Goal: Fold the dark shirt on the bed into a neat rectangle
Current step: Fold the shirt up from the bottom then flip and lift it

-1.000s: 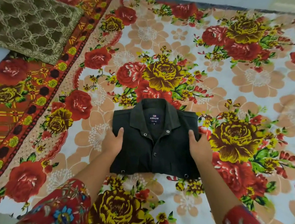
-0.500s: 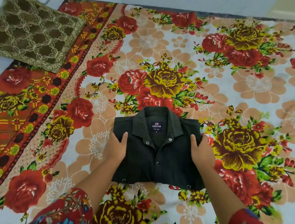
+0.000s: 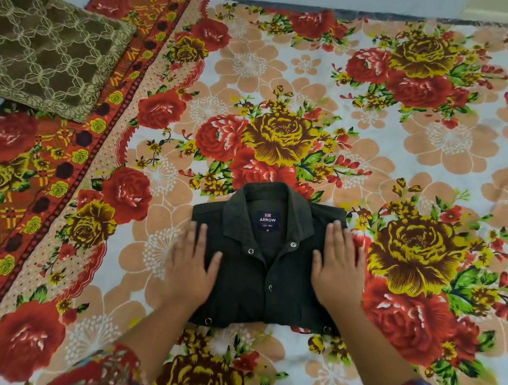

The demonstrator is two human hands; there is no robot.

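Observation:
The dark shirt (image 3: 264,270) lies folded into a compact rectangle on the flowered bedsheet (image 3: 291,85), collar up, with a blue label and metal snaps showing. My left hand (image 3: 192,264) lies flat on the shirt's left edge, fingers spread and slightly blurred. On the right side my right hand (image 3: 338,266) rests palm down, fingers together and pointing toward the collar. Neither hand grips the cloth.
A brown-gold patterned cushion (image 3: 41,41) sits at the far left corner of the bed. The sheet's red and orange border (image 3: 37,197) runs along the left side. A pale wall lies beyond the far edge.
Both hands have gone from clasping the shirt's side edges to lying flat on top of it. The shirt sits lower in view as the camera tilted.

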